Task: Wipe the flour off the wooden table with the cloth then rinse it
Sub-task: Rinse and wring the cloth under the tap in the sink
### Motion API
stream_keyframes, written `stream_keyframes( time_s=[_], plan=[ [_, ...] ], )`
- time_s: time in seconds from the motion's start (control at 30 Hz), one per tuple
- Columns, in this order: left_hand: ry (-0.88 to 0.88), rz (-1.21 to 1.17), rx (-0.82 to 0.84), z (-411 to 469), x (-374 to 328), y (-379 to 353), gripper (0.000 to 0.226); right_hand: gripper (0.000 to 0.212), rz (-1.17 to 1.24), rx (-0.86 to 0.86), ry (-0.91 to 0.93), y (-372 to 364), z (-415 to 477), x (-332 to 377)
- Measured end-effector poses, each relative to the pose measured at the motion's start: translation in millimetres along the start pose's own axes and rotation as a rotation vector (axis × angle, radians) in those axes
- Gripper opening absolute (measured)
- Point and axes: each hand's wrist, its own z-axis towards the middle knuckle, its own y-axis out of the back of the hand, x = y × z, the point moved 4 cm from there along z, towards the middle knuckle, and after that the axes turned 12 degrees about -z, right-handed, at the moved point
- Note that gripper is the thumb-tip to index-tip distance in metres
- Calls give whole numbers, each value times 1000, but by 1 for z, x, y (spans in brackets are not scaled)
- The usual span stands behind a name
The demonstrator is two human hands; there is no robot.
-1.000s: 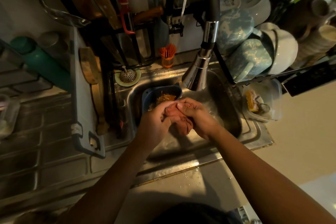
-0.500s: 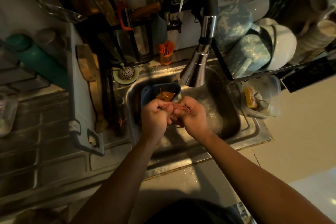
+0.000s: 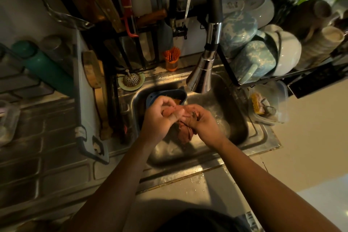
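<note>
Since half a second ago, more of the reddish cloth has dropped below the hands. Left hand and right hand both pinch its bunched top between them; its soft, wet folds hang straight down into the steel sink, nearer the right palm.

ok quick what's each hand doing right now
Left hand: closed on the pink cloth, over the sink.
Right hand: closed on the same cloth, which hangs bunched between both.
</note>
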Motion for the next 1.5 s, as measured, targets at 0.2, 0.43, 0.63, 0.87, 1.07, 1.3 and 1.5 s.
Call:
stream_keyframes(
  time_s=[0.2, 0.43, 0.63, 0.87, 1.07, 1.3, 1.5],
  plan=[
    [-141, 94, -5, -5, -6, -1, 10, 29, 176, 121, -26, 0, 0, 0],
    [-74, 130, -73, -9, 6, -8, 13, 17, -2, -51, -27, -8, -4, -4],
    [176, -198, -173, -3, 23, -14, 35, 49, -210, -100, 30, -13, 1, -9],
    [199, -202, -320, 2, 26, 1, 14, 54, -58, 57, -55, 0, 2, -9],
    [187, -131, 24, 1, 10, 1, 22, 34, -122, -61, 59, 3, -5, -12],
    [-9, -19, 124, -10, 4, 1, 31, 16, -40, -28, 57, -5, -8, 14],
    [-56, 12, -38, -10, -2, 10, 19, 48, 30, 196, -10, -17, -16, 16]
  ],
)
